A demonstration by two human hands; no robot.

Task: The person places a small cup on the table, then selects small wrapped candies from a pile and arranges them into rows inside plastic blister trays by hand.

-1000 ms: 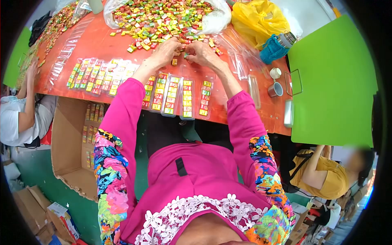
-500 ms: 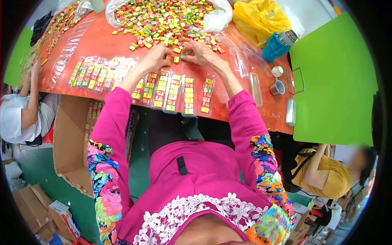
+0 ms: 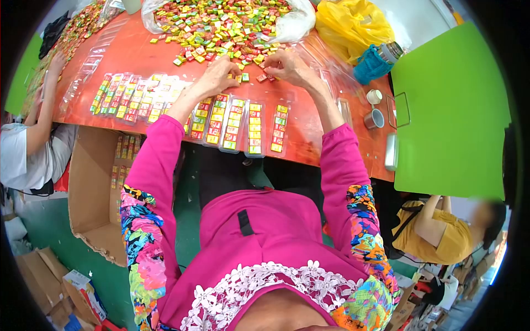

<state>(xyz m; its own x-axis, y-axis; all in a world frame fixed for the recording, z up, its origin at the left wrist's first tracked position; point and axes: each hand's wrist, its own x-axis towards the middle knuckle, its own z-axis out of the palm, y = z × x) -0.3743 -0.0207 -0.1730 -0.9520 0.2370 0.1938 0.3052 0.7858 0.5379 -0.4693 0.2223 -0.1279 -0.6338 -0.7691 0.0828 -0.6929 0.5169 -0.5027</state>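
My left hand point(image 3: 222, 75) is closed over the row, its fingertips pressed on a small yellow box point(image 3: 238, 78). Against that box stands a small green-and-white box point(image 3: 245, 77). My right hand point(image 3: 288, 66) is to the right, at the near edge of the heap of small boxes point(image 3: 221, 27). Its thumb and fingers are bent together; what they pinch, if anything, is hidden. Just below its fingertips lies a loose red box point(image 3: 261, 78). Nearer my body, clear plastic trays point(image 3: 255, 128) hold single columns of red, yellow and green boxes.
More filled trays point(image 3: 118, 98) lie left on the red table point(image 3: 309, 146). A yellow bag point(image 3: 350, 27), a bottle in a blue cover point(image 3: 375, 62) and a grey cup point(image 3: 375, 118) stand right. A cardboard box point(image 3: 94, 187) is below. Co-workers sit at both sides.
My right hand has moved right and slightly up, away from the green box, which now rests beside my left fingers. Red boxes now lie beneath my right hand. My left hand has shifted slightly right.
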